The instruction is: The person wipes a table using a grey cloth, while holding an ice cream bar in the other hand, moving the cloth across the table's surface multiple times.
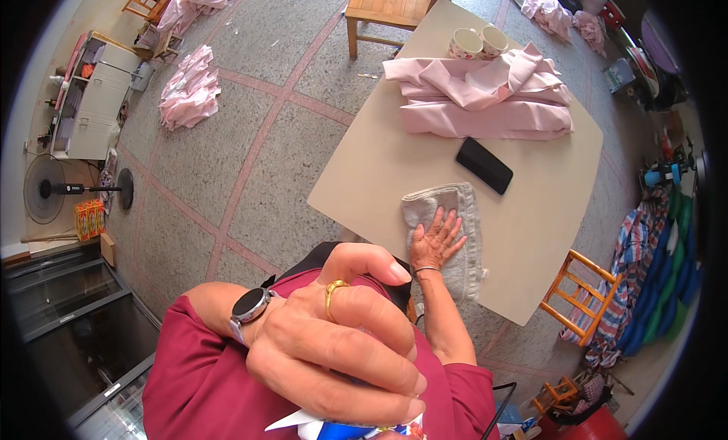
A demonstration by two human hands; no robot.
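My left hand (341,334) is raised close to the camera, a gold ring on one finger and a dark-faced watch (250,306) on the wrist. Its fingers curl inward; the palm side is hidden, so I cannot make out what they hold, if anything. Below them shows part of something white and blue (341,429). On the table (364,174), my right hand (434,243) lies flat with fingers spread, pressing on a folded greyish-white cloth (464,273). Beyond the cloth, apart from my hand, lies a black phone (484,165).
Folded pink fabric (485,99) and two patterned cups (465,43) occupy the table's far end. A wooden chair (387,15) stands behind it, a wooden stool (580,296) by its right edge. Pink fabric (189,87) lies on the floor left, near a fan (53,188).
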